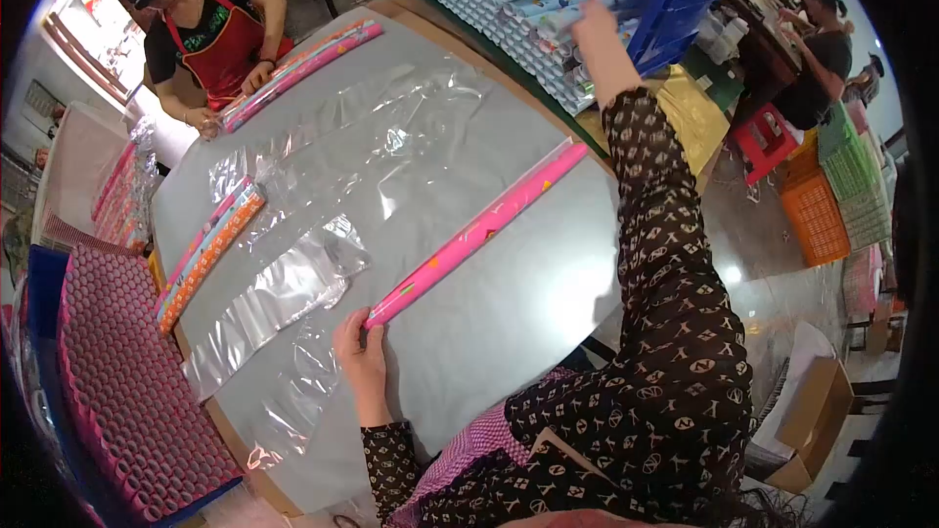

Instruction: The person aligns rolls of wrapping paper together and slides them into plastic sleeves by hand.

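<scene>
Reaching Two Ways at Once

Before us spread a broad grey worktop (499,337). Across it a person in a red apron (217,44) had both hands at another bundle (305,68). To our left, a blue crate (45,284) carried tightly packed rolls (127,381), their round ends showing, presumably nested so that none would slide. Beyond the worktop's far right edge lay a stack of light-blue rolls (533,5), piled lengthwise, we judged, to keep it within arm's reach.

Clear film (269,303) was strewn over the left half, probably kept there to leave our side free. Right of it the pink roll (479,235) lay slanting on the worktop, near end by us, far end towards the stack. Shorter orange and pink rolls (210,249) rested near the left edge.

Our hands were well apart. The left hand (363,360) had finger and thumb closed on the pink roll's near end, likely to steady it. The right hand (595,29) stretched over the stack; we could not tell whether it gripped anything.
</scene>
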`<state>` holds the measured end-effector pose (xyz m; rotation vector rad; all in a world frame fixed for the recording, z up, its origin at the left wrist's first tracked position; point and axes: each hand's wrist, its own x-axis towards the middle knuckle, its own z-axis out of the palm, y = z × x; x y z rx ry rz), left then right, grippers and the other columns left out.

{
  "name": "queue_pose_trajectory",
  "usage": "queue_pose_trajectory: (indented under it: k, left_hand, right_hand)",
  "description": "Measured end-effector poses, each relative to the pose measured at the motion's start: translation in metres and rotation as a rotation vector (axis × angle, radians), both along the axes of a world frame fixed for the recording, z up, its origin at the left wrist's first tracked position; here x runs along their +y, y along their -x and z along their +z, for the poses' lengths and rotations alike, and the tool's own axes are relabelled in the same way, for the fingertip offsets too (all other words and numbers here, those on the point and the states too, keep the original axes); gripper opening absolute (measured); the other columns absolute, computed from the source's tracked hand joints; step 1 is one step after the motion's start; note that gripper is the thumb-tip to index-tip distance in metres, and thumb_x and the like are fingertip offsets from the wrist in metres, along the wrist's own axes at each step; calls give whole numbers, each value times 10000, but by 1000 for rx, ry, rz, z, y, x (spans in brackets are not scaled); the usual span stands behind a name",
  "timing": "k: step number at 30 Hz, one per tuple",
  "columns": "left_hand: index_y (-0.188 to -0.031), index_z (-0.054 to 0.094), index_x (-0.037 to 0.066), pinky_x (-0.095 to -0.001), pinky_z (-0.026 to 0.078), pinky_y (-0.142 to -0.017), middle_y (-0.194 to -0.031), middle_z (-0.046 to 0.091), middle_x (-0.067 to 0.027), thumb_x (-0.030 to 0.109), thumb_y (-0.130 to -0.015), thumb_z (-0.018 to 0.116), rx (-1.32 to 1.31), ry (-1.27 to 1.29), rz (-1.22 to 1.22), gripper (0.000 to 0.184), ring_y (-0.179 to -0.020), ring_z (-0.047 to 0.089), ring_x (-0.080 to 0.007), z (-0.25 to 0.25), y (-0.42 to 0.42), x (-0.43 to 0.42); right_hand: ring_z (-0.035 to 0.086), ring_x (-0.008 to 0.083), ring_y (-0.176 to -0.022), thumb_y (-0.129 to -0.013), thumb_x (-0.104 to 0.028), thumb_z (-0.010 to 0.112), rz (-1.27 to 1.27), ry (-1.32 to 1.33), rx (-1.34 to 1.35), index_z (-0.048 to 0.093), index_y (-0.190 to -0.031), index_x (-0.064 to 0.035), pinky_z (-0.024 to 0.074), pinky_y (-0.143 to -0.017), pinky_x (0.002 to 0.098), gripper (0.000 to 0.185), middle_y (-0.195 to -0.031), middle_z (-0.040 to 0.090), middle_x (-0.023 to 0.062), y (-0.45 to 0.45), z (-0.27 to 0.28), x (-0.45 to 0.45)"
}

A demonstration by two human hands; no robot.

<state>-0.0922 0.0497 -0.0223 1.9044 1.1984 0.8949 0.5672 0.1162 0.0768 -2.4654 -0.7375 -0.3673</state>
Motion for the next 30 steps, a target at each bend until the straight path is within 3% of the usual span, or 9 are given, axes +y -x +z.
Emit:
queue_pose_trajectory:
  k: [3,9,13,16,18,21,25,28,30]
  left_hand:
    - [-1051,681,51,-349,461,-868,-1056,672,-81,32,-786,700,-33,-57,23,267,-965,581,-239,-3,-1,-1]
    - [-1063,670,31,-341,484,-853,-1037,672,-115,45,-794,694,28,-40,17,271,-940,612,-229,3,-2,0]
    - [-1068,667,30,-349,488,-827,-991,678,-120,48,-794,697,56,-50,45,276,-906,615,-259,8,-2,-3]
    - [-1056,672,32,-359,488,-804,-979,681,-125,74,-792,713,55,-70,64,271,-901,614,-267,8,-2,-2]
    - [-1048,679,37,-366,487,-788,-963,685,-130,98,-790,724,47,-93,45,269,-888,616,-276,2,-2,2]
    - [-1046,687,41,-370,487,-779,-926,692,-132,122,-795,725,61,-116,42,267,-848,623,-283,-3,0,5]
    - [-1026,688,50,-406,477,-748,-909,689,-154,124,-776,719,-144,-86,27,262,-797,620,-341,-1,-5,5]
    - [-1063,684,51,-393,496,-775,-947,692,-164,102,-786,698,85,-4,40,282,-848,639,-342,-12,3,6]
    - [-1142,673,55,-333,510,-878,-1080,704,-110,57,-821,661,-123,38,-10,321,-988,664,-237,-6,4,5]
  right_hand:
    - [649,319,-832,-863,-123,632,97,-1439,1009,582,-1121,40,535,-689,483,309,-938,640,162,63,14,8]
    - [589,207,-632,-860,-68,591,546,-829,1197,563,-1053,48,500,-539,361,227,-801,592,108,192,14,-64]
    - [577,142,-625,-846,-93,577,741,-421,823,549,-1246,27,476,-557,270,419,-789,606,51,234,-13,-115]
    - [606,169,-758,-846,-75,595,719,-164,556,528,-1295,24,488,-691,269,465,-914,636,83,241,-40,-148]
    - [592,207,-961,-849,-32,583,973,-180,185,516,-1316,6,467,-843,302,474,-1083,622,120,246,-47,-168]
    - [543,228,-1101,-848,-3,574,1129,4,258,513,-1328,-18,419,-947,328,484,-1199,582,135,242,-43,-192]
    - [561,258,-1054,-832,8,574,1191,203,208,534,-1286,-13,426,-932,341,456,-1182,594,129,230,-49,-225]
    - [549,304,-1026,-797,14,597,1262,354,158,563,-1256,-29,427,-910,370,462,-1149,600,144,239,-29,-235]
    - [544,318,-1017,-784,13,608,1307,364,96,571,-1247,-34,426,-902,379,467,-1138,602,149,232,-28,-241]
